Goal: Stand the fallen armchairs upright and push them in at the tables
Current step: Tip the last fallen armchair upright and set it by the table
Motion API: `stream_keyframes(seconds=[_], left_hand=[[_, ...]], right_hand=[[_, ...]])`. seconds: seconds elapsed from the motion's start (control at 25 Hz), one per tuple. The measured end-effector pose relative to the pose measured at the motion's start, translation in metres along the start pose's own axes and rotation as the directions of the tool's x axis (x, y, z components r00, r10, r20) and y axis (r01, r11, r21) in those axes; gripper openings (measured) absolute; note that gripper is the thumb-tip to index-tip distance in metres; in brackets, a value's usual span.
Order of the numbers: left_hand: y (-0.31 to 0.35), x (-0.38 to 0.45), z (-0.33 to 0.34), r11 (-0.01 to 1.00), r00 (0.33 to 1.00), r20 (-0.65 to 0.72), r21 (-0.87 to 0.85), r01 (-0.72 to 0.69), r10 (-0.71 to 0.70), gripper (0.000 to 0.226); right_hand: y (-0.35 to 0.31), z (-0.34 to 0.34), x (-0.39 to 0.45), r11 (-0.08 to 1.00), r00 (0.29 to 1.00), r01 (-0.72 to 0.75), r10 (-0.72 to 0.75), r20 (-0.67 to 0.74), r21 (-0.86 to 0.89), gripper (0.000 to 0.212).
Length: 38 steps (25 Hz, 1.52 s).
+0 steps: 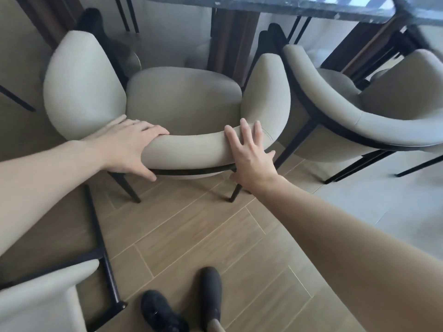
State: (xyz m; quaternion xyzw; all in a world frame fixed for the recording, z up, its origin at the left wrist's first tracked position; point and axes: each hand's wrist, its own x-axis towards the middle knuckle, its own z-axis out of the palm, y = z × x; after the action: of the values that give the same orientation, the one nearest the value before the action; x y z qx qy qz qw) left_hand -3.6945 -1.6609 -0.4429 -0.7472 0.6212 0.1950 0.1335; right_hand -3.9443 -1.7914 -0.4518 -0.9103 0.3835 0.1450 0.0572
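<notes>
A beige armchair (182, 97) with black legs stands upright in front of me, facing the dark marble table (275, 6). My left hand (129, 144) grips the left part of its curved backrest, fingers over the top and thumb underneath. Straight-fingered, my right hand (249, 152) presses flat against the right part of the same backrest. A second beige armchair (374, 111) stands at the right, partly under the table. Another armchair (40, 298) lies at the bottom left with a black leg (100, 240) pointing across the floor.
The table's dark wooden pedestal (232, 39) rises behind the seat. More black chair legs (127, 13) stand at the back left. Wood-plank floor (203, 236) lies behind the chair, meeting pale tile (383, 200) at the right. My dark shoes (182, 300) are at the bottom.
</notes>
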Motion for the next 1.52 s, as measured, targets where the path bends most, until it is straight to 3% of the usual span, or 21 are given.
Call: stream_keyframes(seconds=[0.16, 0.28, 0.56, 0.68, 1.0, 1.36, 1.44, 1.52], left_hand=[[-0.013, 0.008, 0.001, 0.99, 0.998, 0.0, 0.123, 0.063, -0.064, 0.098], [-0.012, 0.009, 0.005, 0.986, 0.995, -0.054, 0.143, 0.089, -0.082, 0.099], [0.013, 0.015, 0.004, 0.973, 0.984, -0.137, 0.185, 0.14, -0.116, 0.097], [0.026, 0.019, 0.002, 0.978, 0.977, -0.174, 0.144, 0.15, -0.124, 0.096], [0.005, 0.025, -0.001, 0.981, 0.981, -0.185, 0.192, -0.013, 0.05, 0.093], [-0.008, 0.019, -0.01, 0.993, 0.997, -0.054, 0.102, 0.052, -0.047, 0.094], [-0.005, 0.012, -0.015, 0.99, 0.993, -0.01, 0.077, 0.115, -0.114, 0.095], [0.001, 0.006, -0.014, 0.963, 0.981, -0.019, 0.187, 0.194, -0.194, 0.1]], right_hand=[[0.024, 0.007, 0.021, 0.991, 0.99, 0.133, -0.131, -0.046, 0.03, 0.097], [0.04, 0.007, 0.029, 0.969, 0.971, 0.226, -0.233, -0.059, -0.104, 0.102], [0.068, -0.004, 0.047, 0.94, 0.945, 0.303, -0.318, -0.075, -0.158, 0.097], [0.076, -0.014, 0.054, 0.94, 0.948, 0.303, -0.314, -0.051, -0.159, 0.095], [0.064, -0.007, 0.057, 0.954, 0.952, 0.273, -0.286, -0.106, -0.124, 0.089], [0.048, -0.012, 0.058, 0.963, 0.957, 0.259, -0.267, -0.113, -0.077, 0.085], [0.043, -0.016, 0.056, 0.971, 0.97, 0.228, -0.233, -0.075, -0.075, 0.085], [0.029, -0.026, 0.054, 0.987, 0.991, 0.128, -0.124, 0.038, -0.1, 0.089]])
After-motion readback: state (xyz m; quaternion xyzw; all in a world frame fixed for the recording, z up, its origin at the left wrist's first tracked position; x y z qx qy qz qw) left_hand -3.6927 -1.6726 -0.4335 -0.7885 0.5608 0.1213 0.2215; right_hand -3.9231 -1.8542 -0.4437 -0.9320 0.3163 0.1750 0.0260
